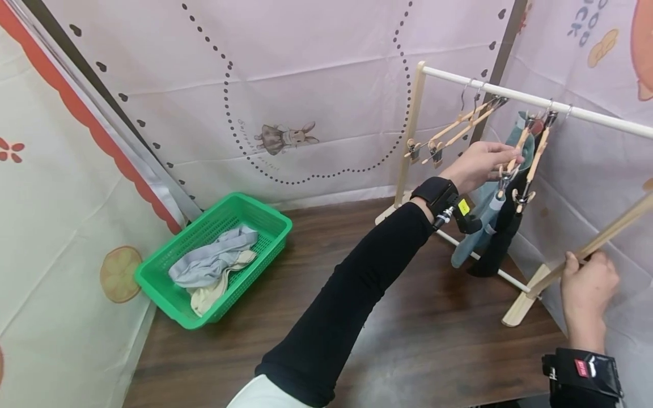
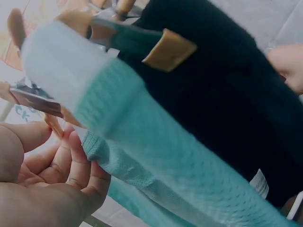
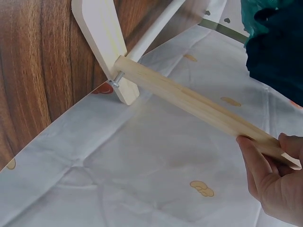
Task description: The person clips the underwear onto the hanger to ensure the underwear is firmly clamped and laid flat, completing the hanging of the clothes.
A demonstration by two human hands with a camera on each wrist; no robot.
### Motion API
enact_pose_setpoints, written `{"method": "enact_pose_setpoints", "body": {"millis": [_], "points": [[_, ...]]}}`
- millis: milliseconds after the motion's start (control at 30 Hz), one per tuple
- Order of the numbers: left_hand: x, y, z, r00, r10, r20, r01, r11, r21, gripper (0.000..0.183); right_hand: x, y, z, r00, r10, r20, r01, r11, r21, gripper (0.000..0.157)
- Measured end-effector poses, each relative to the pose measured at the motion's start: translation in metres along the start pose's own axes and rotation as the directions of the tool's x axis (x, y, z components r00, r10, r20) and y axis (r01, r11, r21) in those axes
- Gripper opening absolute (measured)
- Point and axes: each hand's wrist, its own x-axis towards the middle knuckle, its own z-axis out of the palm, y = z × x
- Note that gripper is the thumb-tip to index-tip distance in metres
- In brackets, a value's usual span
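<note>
Hanger (image 1: 524, 139) sloped down toward us; our left fingers (image 2: 33, 137) pinched near its lower end, right hand (image 1: 589, 292) gripping the post (image 1: 619, 225).

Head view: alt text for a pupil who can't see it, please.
A person's left hand pinches a wooden clip hanger on a garment rack where a blue-green garment and a black garment hang, while the right hand grips the rack's wooden post. At picture left, a green basket of clothes stands on a wood-grain tabletop.
</note>
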Motion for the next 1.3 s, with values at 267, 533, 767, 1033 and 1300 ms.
{"method": "enact_pose_setpoints", "body": {"millis": [267,533,767,1033,1300], "points": [[-0.005,-0.012,-0.007,1.000,0.011,0.026,-0.010,1.000,-0.018,0.038,0.000,0.002,0.000,1.000,0.007,0.009,-0.006,1.000,-0.007,0.040],[-0.068,-0.058,-0.068,0.992,0.121,0.047,-0.129,0.963,0.237,0.042,0.000,-0.003,0.010,0.999,-0.010,-0.037,0.011,0.999,0.037,0.037],[-0.163,-0.139,-0.119,0.994,0.111,-0.017,-0.092,0.890,0.447,0.039,-0.006,-0.002,0.010,0.998,0.019,-0.062,-0.019,1.000,-0.001,0.036],[-0.262,-0.197,-0.142,0.971,0.063,-0.229,-0.001,0.964,0.265,0.034,-0.014,-0.003,0.000,0.995,0.068,-0.073,-0.070,0.997,-0.016,0.039],[-0.338,-0.215,-0.162,0.873,0.107,-0.476,-0.073,0.993,0.089,0.035,-0.018,-0.005,0.005,0.994,0.109,0.031,-0.108,0.994,-0.030,0.044]]}}
